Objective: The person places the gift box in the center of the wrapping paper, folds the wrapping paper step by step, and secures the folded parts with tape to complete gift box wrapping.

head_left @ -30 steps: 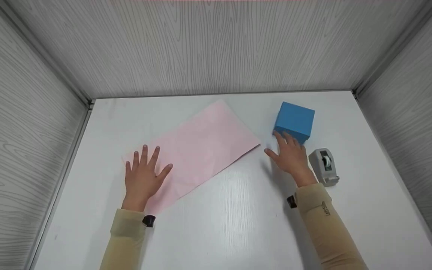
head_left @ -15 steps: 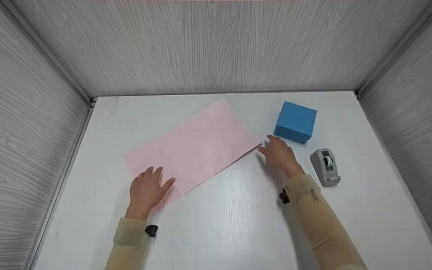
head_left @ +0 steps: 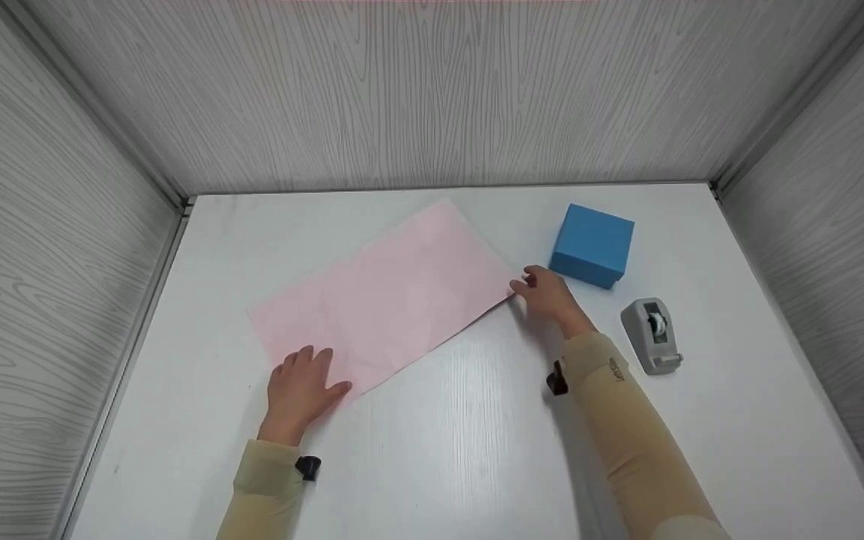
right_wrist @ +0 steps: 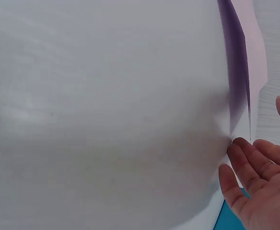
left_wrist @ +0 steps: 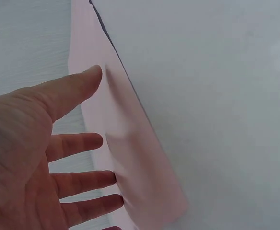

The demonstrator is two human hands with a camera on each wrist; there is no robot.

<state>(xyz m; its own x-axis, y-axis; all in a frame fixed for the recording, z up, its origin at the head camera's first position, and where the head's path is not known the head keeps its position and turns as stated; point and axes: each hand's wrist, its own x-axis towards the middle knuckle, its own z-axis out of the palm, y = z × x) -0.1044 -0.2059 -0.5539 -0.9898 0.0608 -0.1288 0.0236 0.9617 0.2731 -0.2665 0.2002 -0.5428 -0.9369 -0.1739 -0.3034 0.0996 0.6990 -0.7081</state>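
Observation:
A pale pink sheet of paper lies slantwise on the white table, its long near edge slightly raised toward the right. My left hand rests its fingers on the sheet's near-left end; the left wrist view shows the thumb apart from the fingers. At the sheet's right corner is my right hand, fingers bent. In the right wrist view its fingertips reach the corner beside the darker purple underside, while the thumb stays apart from them.
A blue box stands just beyond my right hand. Right of that forearm is a grey tape dispenser with a roll in it. Wood-grained panels enclose the table at the back and both sides.
My right hand has moved left from the blue box to the paper's right corner, its fingers bending more. My left hand has slid toward me along the sheet, its fingers less spread.

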